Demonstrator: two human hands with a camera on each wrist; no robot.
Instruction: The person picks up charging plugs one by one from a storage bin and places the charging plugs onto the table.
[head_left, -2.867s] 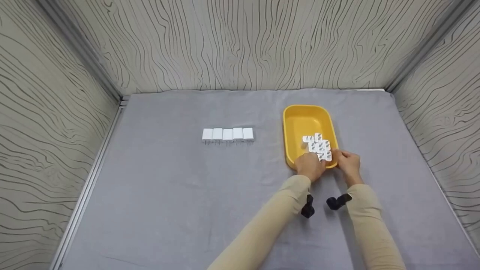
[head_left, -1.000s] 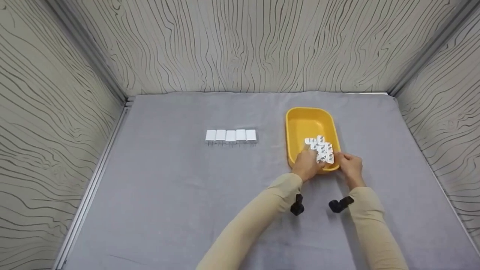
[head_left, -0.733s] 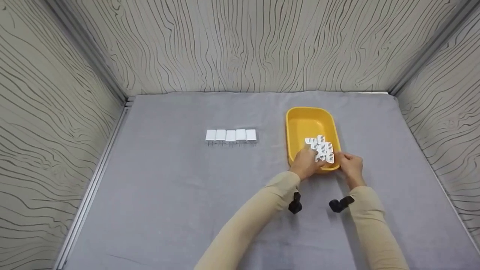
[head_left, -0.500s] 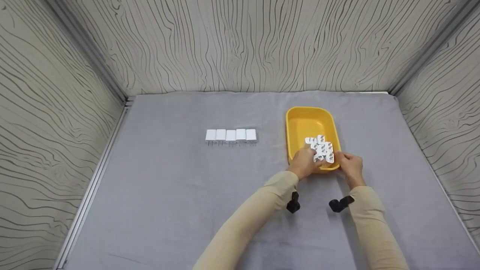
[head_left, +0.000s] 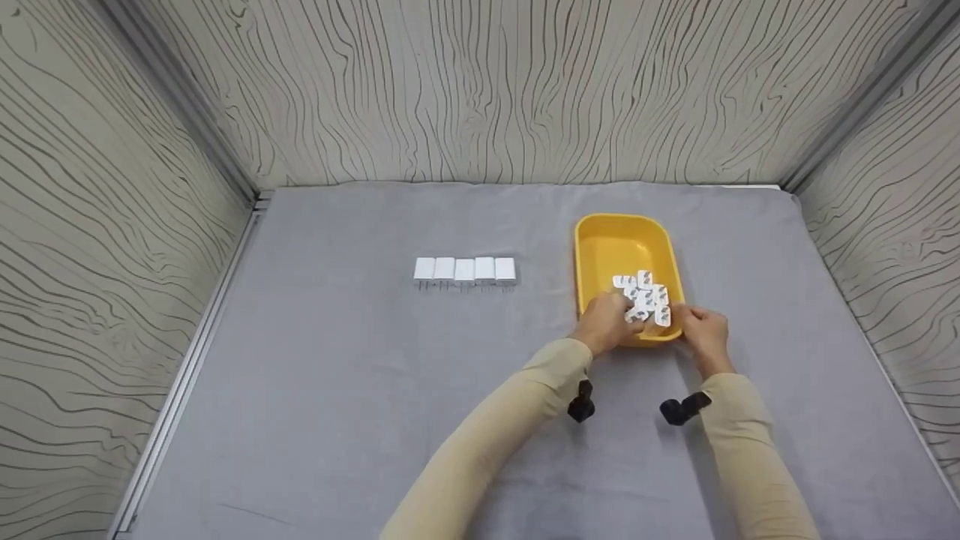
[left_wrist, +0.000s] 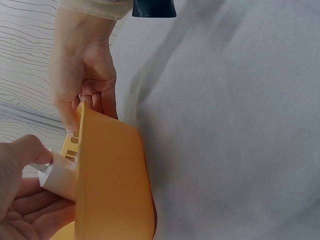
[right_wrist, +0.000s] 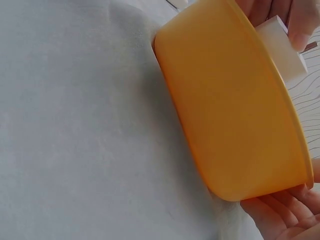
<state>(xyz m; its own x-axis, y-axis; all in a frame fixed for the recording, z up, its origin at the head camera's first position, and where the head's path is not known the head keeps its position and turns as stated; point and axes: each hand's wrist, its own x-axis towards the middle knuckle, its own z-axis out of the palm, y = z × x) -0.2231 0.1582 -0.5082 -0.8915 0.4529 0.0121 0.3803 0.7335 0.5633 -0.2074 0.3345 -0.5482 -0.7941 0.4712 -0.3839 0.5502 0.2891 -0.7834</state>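
Observation:
My left hand reaches over the near left side of a yellow plastic bin. It holds a white plug-in charger, the thumb on its metal prongs and the other fingers beneath, close inside the rim. The same charger rises above the bin wall in the right wrist view. At the near right corner my right hand grips the bin, thumb at the rim and fingers against the outer wall. Several more white chargers stand packed in the bin's near half, prongs up; one at their far left lies tilted.
To the left of the bin, several white chargers lie side by side in a row on the grey cloth, prongs toward me. Wood-patterned panels wall in the table at the back and sides.
My left hand has drawn back to the left, and the charger in it has shifted and tilted away from its neighbours. The right hand keeps its grip on the bin corner.

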